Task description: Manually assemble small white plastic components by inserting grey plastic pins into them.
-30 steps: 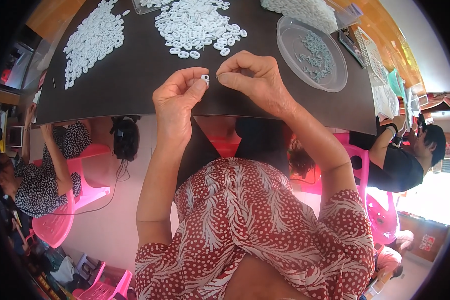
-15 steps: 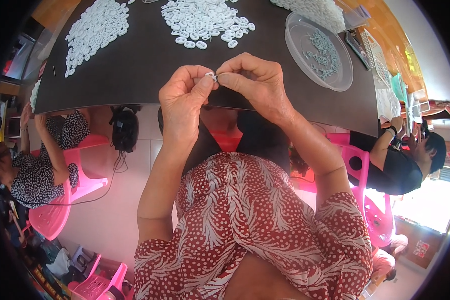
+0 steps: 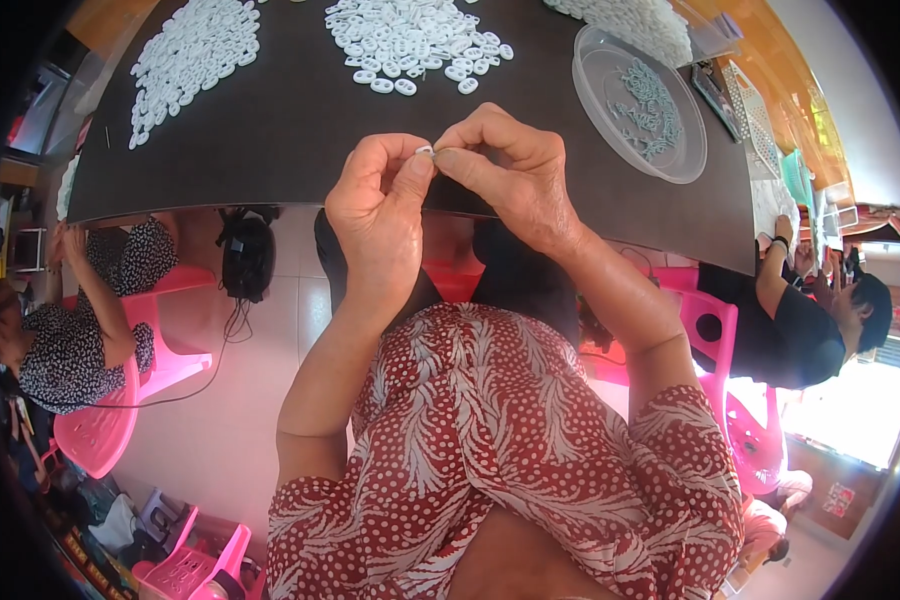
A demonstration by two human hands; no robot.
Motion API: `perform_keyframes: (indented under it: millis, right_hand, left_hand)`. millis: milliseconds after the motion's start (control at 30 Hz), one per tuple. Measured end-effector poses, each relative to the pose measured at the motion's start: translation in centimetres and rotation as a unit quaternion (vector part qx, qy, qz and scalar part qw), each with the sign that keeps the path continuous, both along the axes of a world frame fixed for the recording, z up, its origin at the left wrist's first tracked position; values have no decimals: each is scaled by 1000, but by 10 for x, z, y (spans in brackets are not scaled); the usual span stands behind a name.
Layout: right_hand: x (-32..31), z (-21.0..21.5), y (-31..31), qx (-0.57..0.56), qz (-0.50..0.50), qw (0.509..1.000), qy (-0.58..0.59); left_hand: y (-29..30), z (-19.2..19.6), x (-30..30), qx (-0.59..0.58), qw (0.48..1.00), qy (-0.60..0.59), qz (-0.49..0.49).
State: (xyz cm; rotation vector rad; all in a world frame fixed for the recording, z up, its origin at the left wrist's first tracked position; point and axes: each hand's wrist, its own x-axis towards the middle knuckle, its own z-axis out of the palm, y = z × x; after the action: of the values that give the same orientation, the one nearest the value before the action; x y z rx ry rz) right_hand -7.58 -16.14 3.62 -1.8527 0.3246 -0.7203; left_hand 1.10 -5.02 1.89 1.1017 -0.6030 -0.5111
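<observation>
Over the near edge of the dark table, my left hand (image 3: 378, 205) pinches a small white plastic piece (image 3: 425, 150) between thumb and fingertips. Mostly hidden by the fingers, it resembles the oval two-holed pieces on the table. My right hand (image 3: 518, 175) meets it from the other side, thumb and forefinger pressed together at the piece's edge. Whatever the right fingertips pinch is too small and covered to name. Beyond my hands lie a middle heap of white oval pieces (image 3: 410, 40) and another heap (image 3: 195, 60) at the left.
A round clear plastic tray (image 3: 592, 115) holding small grey-green pieces (image 3: 648, 105) stands on the table (image 3: 270, 150) at the right. Behind it are a pile of whitish pieces (image 3: 635, 22) and a phone (image 3: 715, 100). People sit on pink chairs (image 3: 715, 335) at both sides.
The white piece has turned in my left fingertips and shows less. My left hand has shifted slightly right; my right hand keeps its pinch. The right-hand person's arm has moved.
</observation>
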Motion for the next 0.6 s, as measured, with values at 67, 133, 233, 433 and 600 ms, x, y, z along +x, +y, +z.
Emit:
perform_keyframes:
  millis: [67, 133, 233, 433, 600]
  right_hand:
    - [1, 0, 2, 7, -2, 1000, 2]
    - [2, -1, 3, 15, -4, 1000, 4]
    - [2, -6, 3, 28, 4, 1000, 13]
    - [3, -9, 1, 17, 8, 1000, 22]
    - [7, -9, 3, -23, -5, 1000, 7]
  left_hand:
    - [-2, -4, -1, 13, 997, -50, 49]
    - [-1, -6, -2, 21, 997, -56, 53]
    - [0, -10, 0, 34, 996, -66, 57]
    - [0, -7, 2, 27, 998, -46, 43]
    - [-2, -7, 5, 15, 999, -5, 31]
